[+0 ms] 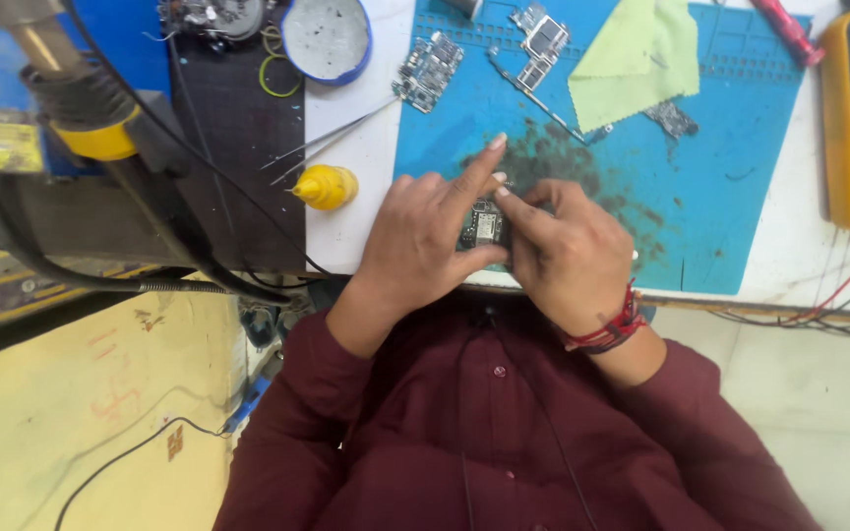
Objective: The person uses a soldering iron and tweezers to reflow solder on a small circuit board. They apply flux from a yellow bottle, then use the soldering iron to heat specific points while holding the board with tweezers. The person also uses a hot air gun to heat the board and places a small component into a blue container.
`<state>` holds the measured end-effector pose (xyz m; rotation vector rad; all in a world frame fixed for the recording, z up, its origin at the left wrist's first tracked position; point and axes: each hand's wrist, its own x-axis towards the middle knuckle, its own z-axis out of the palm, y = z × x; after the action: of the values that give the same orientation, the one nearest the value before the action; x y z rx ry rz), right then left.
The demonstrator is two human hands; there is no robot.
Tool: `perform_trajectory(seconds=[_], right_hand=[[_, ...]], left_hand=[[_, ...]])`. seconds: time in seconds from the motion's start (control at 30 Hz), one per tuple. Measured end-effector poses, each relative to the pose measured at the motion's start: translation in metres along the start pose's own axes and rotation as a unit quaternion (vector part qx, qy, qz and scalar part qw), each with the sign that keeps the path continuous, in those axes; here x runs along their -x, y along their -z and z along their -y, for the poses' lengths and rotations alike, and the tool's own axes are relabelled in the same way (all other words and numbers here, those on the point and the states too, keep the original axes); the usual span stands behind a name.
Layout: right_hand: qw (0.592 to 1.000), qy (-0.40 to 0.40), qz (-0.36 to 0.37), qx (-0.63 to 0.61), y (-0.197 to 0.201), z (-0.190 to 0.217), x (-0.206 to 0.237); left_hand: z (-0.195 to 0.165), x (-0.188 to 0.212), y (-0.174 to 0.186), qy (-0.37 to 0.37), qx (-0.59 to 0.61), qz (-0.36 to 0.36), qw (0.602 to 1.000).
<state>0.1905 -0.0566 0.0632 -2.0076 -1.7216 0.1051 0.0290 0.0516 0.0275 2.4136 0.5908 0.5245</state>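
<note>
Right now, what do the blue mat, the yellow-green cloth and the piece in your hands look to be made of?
Blue mat: probably silicone or rubber, matte, with dark stains. Yellow-green cloth: soft fabric, likely microfibre, since it lies folded and creased. Small board held between left hand and right hand: seemingly a circuit board with metal shielding, mostly hidden.

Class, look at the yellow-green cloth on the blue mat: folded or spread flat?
Folded: the cloth shows a diagonal crease with one layer overlapping another.

1. A white workbench [366, 167] carries a stained blue mat [740, 197].
2. Pale floor tiles [819, 413] lie at the right.
3. A yellowish surface [71, 413] at lower left has a black cable [120, 462] across it.
</note>
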Motion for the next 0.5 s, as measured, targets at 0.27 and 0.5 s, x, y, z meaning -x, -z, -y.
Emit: perform_trajectory(seconds=[0.27, 0.5], right_hand=[[0.996, -0.043, 0.073, 0.008, 0.027, -0.022, 0.028], [0.999, -0.021, 0.027, -0.018, 0.024, -0.025, 0.029]], left_hand=[[-0.001, 0.0, 0.003, -0.007, 0.008, -0.006, 1.0], [0.001, 0.002, 0.003, -0.014, 0.047, -0.035, 0.998]])
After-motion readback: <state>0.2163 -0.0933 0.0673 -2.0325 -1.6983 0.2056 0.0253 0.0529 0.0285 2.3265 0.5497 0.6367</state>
